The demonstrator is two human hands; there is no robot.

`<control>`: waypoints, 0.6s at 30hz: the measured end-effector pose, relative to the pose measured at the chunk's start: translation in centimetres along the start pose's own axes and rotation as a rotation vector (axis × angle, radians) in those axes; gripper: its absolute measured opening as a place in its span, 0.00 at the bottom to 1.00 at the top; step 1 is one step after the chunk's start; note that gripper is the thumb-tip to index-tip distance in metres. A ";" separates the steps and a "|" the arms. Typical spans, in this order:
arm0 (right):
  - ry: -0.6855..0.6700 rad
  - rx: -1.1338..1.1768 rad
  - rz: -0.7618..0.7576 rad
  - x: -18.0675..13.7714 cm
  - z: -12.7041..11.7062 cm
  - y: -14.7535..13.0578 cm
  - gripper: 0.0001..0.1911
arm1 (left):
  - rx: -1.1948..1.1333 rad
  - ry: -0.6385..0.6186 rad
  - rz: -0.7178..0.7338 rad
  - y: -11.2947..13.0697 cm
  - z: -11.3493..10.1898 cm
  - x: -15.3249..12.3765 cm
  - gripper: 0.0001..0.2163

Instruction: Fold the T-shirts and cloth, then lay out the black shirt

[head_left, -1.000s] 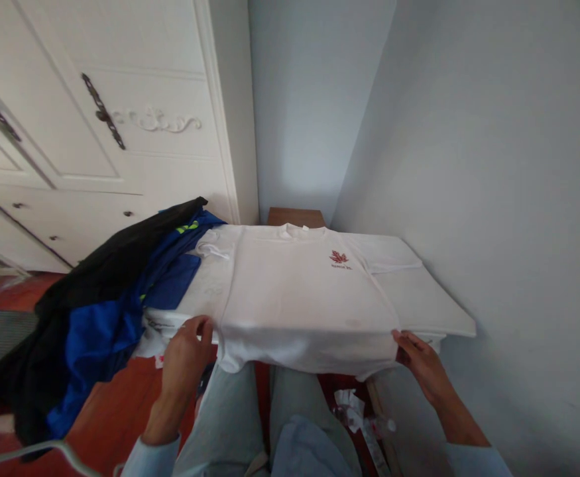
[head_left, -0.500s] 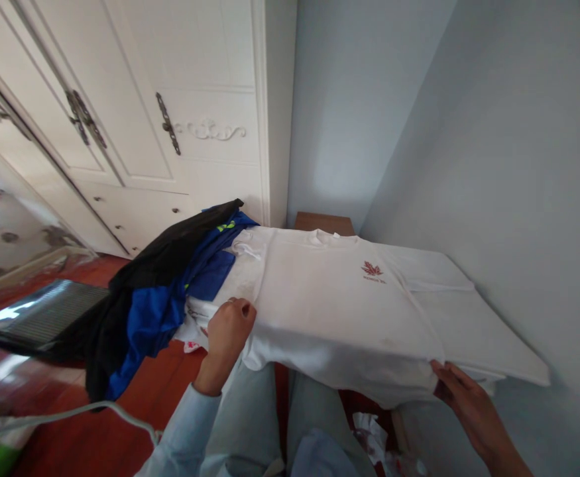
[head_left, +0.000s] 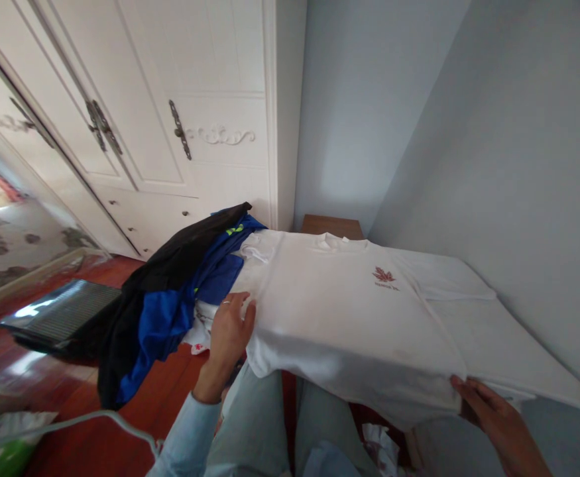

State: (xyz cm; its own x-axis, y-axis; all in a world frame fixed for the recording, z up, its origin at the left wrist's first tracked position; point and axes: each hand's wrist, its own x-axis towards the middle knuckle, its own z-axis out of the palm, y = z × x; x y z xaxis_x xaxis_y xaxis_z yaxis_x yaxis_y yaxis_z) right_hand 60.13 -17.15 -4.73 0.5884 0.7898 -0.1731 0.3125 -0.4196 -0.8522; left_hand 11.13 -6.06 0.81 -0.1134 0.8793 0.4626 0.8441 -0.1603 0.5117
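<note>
A white T-shirt (head_left: 339,318) with a small red leaf print (head_left: 383,274) lies spread flat on a white table (head_left: 523,351), its hem hanging over the near edge. My left hand (head_left: 227,331) rests on the shirt's left side, fingers stretched along the fabric edge, a ring on one finger. My right hand (head_left: 493,414) pinches the shirt's lower right hem corner at the table's near edge.
A black garment (head_left: 135,291) and a blue garment (head_left: 170,311) are heaped on the table's left end, draping to the floor. A white wardrobe (head_left: 160,119) stands behind. A wall runs along the right. A dark flat object (head_left: 56,318) lies on the red floor.
The view has swung left. My left hand moved up from the hem onto the shirt's left side and flattened out. My right hand stays at the right hem corner.
</note>
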 end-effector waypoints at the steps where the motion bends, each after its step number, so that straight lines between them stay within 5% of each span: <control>1: 0.065 -0.106 -0.049 -0.2 -0.4 -0.8 0.27 | 0.007 -0.021 0.111 0.5 0.5 0.3 0.17; 4: 0.275 -0.335 -0.239 -0.7 -0.9 -3.5 0.29 | 0.033 -0.145 0.379 1.7 2.5 1.5 0.19; 6: 0.293 -0.382 -0.403 -0.5 -0.5 -5.5 0.28 | 0.057 -0.235 0.466 2.3 4.0 2.5 0.20; 11: -0.094 -0.393 -0.850 3.3 3.1 -9.7 0.25 | 0.175 -0.346 0.490 3.1 6.5 4.1 0.27; 18: -0.269 -0.533 -0.811 9.9 4.5 -8.8 0.34 | 0.318 -0.343 0.389 1.7 7.3 4.5 0.26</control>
State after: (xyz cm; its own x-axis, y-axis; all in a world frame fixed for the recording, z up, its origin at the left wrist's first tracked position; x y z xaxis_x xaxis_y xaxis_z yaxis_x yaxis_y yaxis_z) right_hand 59.87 -3.61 -1.17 -0.1173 0.9729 0.1995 0.8756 0.1961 -0.4414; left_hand 15.92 0.93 -1.54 0.3653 0.8859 0.2858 0.9109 -0.4035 0.0864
